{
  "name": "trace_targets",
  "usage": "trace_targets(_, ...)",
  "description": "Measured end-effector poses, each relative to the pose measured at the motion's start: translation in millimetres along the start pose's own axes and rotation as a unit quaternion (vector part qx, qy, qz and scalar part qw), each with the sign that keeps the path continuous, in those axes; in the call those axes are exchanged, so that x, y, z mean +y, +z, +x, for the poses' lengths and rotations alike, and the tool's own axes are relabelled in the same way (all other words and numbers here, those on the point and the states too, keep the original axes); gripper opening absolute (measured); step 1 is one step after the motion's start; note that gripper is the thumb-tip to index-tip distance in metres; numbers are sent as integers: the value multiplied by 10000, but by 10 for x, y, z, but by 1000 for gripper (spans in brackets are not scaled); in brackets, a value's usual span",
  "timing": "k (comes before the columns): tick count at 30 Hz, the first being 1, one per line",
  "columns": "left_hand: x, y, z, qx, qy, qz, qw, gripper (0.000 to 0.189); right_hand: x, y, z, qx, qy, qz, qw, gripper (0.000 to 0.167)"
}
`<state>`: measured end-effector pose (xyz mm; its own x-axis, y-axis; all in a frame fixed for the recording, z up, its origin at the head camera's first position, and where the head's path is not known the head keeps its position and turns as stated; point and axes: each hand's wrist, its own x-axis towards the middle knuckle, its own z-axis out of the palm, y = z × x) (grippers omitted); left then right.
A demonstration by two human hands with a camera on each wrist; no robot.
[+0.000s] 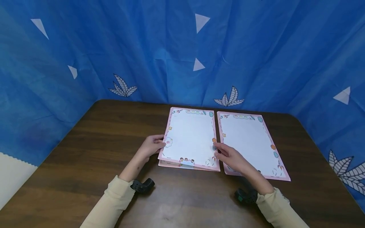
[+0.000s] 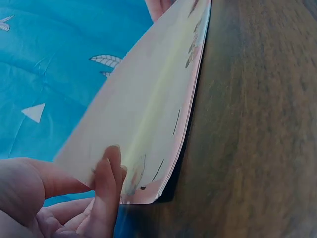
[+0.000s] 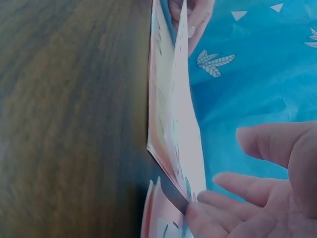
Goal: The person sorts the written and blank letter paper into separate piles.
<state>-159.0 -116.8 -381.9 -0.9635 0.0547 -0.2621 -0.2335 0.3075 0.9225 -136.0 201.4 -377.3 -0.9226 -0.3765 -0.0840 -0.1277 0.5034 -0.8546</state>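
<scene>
A sheet of paper with a pink cartoon border is tilted up a little over a matching stack, whose front edge shows below it. My left hand pinches this sheet at its left edge; in the left wrist view its thumb and fingers lie on either side of the paper. At the sheet's right edge, the fingertips of my right hand touch the border. The right wrist view shows the right thumb held apart from the fingers, with no paper between them.
To the right lies a second stack of the same bordered paper, partly under my right hand. Everything rests on a dark wooden table. A blue patterned cloth hangs behind the table and along its sides.
</scene>
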Motion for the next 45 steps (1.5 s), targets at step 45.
trace_targets(45, -7, -86, -54, -271, 123, -78, 9995, 50, 65, 105, 49, 621, 509, 1409, 9868, 61)
